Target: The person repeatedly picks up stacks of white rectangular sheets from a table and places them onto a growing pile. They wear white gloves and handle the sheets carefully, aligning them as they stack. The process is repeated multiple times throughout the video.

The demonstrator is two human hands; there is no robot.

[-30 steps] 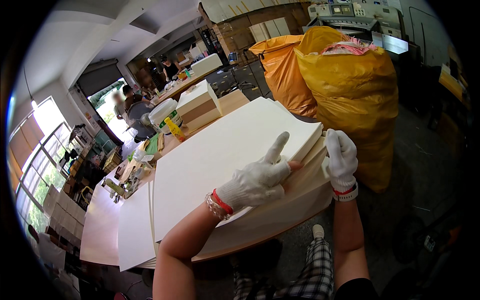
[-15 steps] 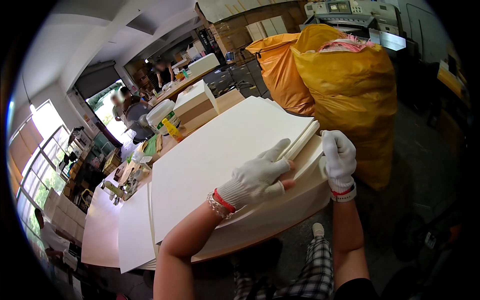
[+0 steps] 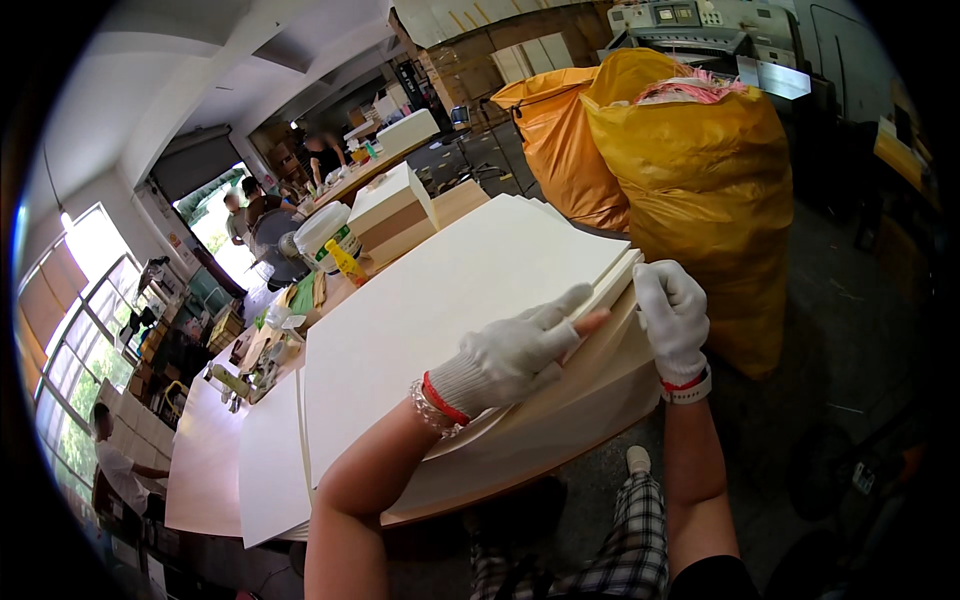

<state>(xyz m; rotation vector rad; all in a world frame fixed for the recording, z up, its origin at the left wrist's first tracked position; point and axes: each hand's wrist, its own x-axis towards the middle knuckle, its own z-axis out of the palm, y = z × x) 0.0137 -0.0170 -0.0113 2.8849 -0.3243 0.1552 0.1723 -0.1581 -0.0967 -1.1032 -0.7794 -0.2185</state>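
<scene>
Pretty tight past the right corner of our white sheets (image 3: 430,310), yellow sack (image 3: 690,200) right there. Our left hand (image 3: 520,350) lies on top, fingers loose; our right hand (image 3: 672,315)'s curled by that corner, can't tell if it's gripping.

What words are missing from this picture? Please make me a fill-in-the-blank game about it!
1. The left hand and right hand, at the stack of large, flat white sheets, both wear white knitted ____.
2. The hand nearer the big, shiny yellow plastic sack is the ____ one.
3. The clear beaded bracelet is on the ____ wrist.
4. Next to the yellow sack stands an ____ plastic sack.

Missing words: gloves; right; left; orange.
</scene>
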